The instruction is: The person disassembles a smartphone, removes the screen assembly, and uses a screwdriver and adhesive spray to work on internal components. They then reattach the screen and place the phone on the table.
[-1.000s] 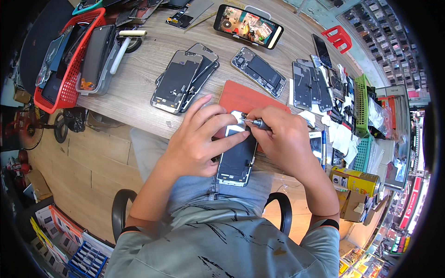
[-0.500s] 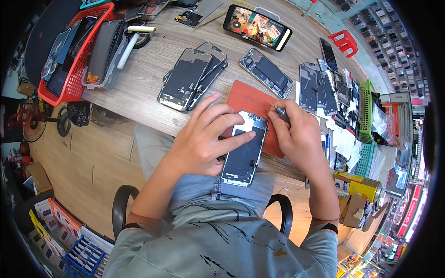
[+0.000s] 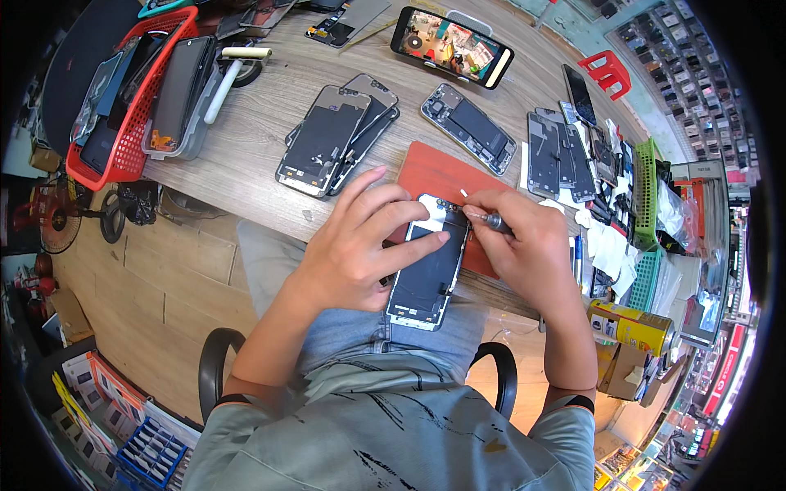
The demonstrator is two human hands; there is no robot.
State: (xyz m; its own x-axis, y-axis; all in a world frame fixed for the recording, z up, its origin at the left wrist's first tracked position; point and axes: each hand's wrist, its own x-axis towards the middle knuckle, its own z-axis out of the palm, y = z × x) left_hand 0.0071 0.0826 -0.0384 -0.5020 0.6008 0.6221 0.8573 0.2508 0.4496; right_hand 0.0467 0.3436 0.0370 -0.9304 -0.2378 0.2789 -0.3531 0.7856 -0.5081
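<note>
My left hand [image 3: 356, 254] grips a phone screen assembly [image 3: 424, 278], black-backed with a silvery upper part, over my lap and the front of a red mat [image 3: 438, 164]. Two fingers lie across its upper half. My right hand [image 3: 516, 241] is closed on a metal screwdriver-like tool [image 3: 494, 221], its front end at the assembly's upper right edge; the exact tip is hard to make out. A small white piece [image 3: 463, 193] shows beside my right fingers. Behind the mat lie an opened phone [image 3: 467, 127] and a stack of phone screens [image 3: 319, 139].
A red basket [image 3: 98, 164] and clear box [image 3: 188, 143] of phone parts stand left; a phone [image 3: 450, 45] playing video stands at the back. More screens [image 3: 544, 147], papers, green baskets [image 3: 643, 196] and a yellow can [image 3: 630, 327] crowd the right. Chair armrests [image 3: 214, 368] flank me.
The tool moved right, off the assembly's top, then back left to its edge. My left hand and the assembly shifted slightly right. A small white piece now shows by my right fingers.
</note>
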